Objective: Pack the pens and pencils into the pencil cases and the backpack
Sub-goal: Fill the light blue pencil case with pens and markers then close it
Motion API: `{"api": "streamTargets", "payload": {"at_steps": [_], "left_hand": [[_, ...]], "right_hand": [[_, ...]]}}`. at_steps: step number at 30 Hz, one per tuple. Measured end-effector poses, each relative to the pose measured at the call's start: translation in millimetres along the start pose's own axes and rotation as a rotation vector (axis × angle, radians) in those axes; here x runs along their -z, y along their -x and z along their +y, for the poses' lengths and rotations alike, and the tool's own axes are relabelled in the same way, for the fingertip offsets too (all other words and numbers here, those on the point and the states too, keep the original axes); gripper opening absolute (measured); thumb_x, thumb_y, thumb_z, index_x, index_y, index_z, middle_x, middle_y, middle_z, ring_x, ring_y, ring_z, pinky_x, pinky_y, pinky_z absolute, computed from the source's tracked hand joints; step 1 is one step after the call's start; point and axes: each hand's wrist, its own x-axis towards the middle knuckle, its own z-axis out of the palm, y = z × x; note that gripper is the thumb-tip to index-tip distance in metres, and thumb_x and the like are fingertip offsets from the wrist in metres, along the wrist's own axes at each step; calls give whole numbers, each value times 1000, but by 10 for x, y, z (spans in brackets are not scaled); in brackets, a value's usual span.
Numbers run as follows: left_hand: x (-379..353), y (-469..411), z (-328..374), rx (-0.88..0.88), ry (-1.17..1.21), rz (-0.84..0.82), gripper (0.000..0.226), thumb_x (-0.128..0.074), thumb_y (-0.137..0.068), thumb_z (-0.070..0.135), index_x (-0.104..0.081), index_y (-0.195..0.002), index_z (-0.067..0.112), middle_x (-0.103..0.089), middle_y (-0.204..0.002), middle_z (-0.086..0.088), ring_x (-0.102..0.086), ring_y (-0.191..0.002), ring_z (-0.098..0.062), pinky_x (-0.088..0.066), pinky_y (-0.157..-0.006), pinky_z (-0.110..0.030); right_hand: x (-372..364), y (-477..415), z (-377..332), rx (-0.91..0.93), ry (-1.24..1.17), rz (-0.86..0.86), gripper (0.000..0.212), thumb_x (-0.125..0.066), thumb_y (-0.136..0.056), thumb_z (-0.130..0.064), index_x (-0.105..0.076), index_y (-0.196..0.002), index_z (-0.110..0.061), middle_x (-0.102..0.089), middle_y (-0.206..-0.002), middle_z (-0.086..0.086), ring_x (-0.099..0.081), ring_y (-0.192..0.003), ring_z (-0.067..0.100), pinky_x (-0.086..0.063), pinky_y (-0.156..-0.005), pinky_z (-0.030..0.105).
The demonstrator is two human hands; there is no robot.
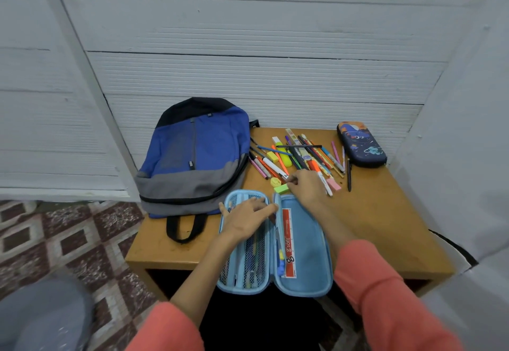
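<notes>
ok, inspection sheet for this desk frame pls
surface: wooden table
job's things: open blue pencil case at front edge, pens in mesh half, red ruler in other; closed space-print case back right; backpack back left; pen pile between
clutter: green eraser, pink eraser by pile
grips: left hand flat on mesh half; right hand at pile, fingers curled, hold unclear
cables: nothing seen
surroundings: white panelled wall, patterned floor

Probably a home — patterned floor tiles (pixel 68 240), small wooden table (pixel 385 226).
</notes>
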Motion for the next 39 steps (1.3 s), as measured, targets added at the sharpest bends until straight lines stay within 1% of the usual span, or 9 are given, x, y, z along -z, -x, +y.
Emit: {"api": "streamTargets", "payload": {"at_steps": [3, 6, 9, 12, 17, 23, 28, 32, 39], "left_hand": [[-13, -5, -3, -9, 12, -12, 44, -40, -94, 57, -73, -95, 28, -45, -145, 14, -33, -137, -14, 18, -109, -62], [-14, -31, -20, -8, 22, -31, 39, -42, -93, 57, -72, -90, 32, -41, -148, 14, -30, -139, -11, 19, -108, -63], [-17, -71, -90, -4, 21, -36, 35, -42, -93, 57, -70, -101, 37, -37, -151, 15, -26, -142, -8, 19, -108, -63], [-16, -96, -137, -12, 13, -59, 50, -38, -85, 66, -68, -111, 37, -36, -151, 17, -24, -142, -5, 20, -108, -63], [-33, -113, -144, -30, 12, -47, 49, -39, -84, 66, -72, -103, 36, -39, -150, 16, -25, -141, -5, 20, -106, -66], [-52, -128, -187, -28, 6, -39, 40, -41, -93, 59, -71, -105, 35, -38, -150, 15, -25, -142, -6, 20, -107, -65], [-43, -129, -164, -15, -1, -42, 39, -41, -93, 58, -71, -107, 36, -37, -150, 17, -25, -141, -4, 19, -108, -64], [-36, -115, -148, -8, 12, -41, 41, -41, -94, 57, -67, -115, 36, -37, -150, 18, -25, -141, -4, 19, -108, -63], [-18, -73, -82, -1, 4, -27, 41, -40, -96, 53, -61, -126, 34, -36, -151, 15, -24, -142, -8, 19, -110, -61]], "right_hand": [[-98, -104, -121, 34, 67, 3, 16, -58, -91, -9, -73, -95, -12, -72, -94, 5, -66, -84, 20, -53, -69, 30], [-251, -265, -235, 131, 148, 22, 24, -57, -92, -11, -70, -111, -17, -68, -110, 5, -62, -99, 23, -52, -79, 35], [-400, -418, -330, 299, 322, -67, 37, -48, -96, -10, -60, -129, -21, -58, -132, 0, -49, -117, 25, -46, -91, 40], [-509, -513, -319, 349, 424, -136, 35, -42, -99, -18, -59, -129, -16, -52, -138, -2, -42, -122, 27, -40, -95, 40], [-473, -513, -336, 287, 319, -72, 25, -55, -92, -30, -69, -105, -13, -62, -110, 11, -56, -102, 26, -44, -82, 34], [-458, -473, -415, 140, 261, -94, 24, -60, -92, -28, -67, -107, -10, -60, -108, 12, -62, -94, 27, -47, -77, 33], [-392, -446, -417, -102, -114, -50, 22, -70, -83, -18, -66, -67, -4, -61, -63, 8, -61, -63, 24, -54, -63, 34], [-41, -279, -387, -243, -512, 2, 19, -72, -83, -15, -70, -77, 3, -68, -66, 16, -60, -52, 19, -53, -60, 31], [429, 435, -150, -342, -609, -419, 17, -67, -85, 2, -57, -98, 0, -68, -66, 17, -65, -49, 23, -55, -47, 29]]}}
